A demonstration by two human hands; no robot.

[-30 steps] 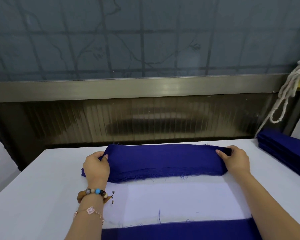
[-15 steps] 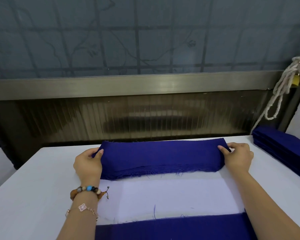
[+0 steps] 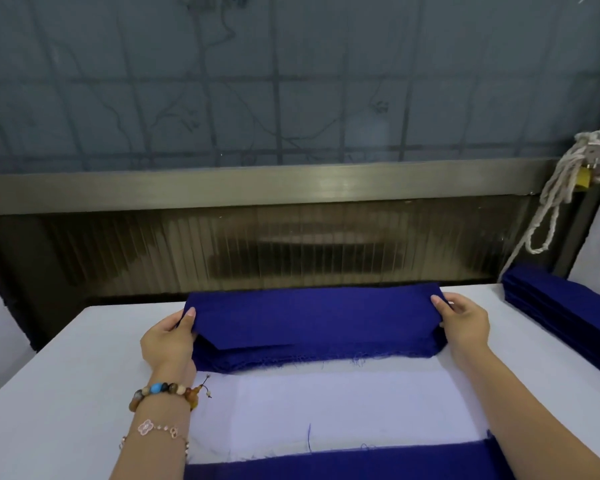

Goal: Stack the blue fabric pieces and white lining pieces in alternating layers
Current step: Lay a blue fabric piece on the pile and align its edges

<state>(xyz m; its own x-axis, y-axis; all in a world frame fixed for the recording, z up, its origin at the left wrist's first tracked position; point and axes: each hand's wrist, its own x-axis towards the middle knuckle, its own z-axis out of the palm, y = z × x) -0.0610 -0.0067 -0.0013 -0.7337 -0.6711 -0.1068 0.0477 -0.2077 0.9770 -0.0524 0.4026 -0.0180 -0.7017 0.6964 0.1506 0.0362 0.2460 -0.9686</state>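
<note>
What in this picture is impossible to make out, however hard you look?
1. Head view: the layer count in the dark blue fabric stack; its frayed edges are too fine.
2. Left hand and right hand hold the top blue piece; the fingers beneath are hidden by cloth.
3. Near dark blue fabric strip: cut off by the bottom edge.
4. Folded blue pile at right: cut off by the right edge.

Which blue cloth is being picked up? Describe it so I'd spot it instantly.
At the far edge of the white table, below the ribbed panel, a blue pile lies crosswise. The top blue piece is it: the left hand and right hand pinch its ends, holding it off the frayed layers, unlike the untouched blue stack at right.
</note>
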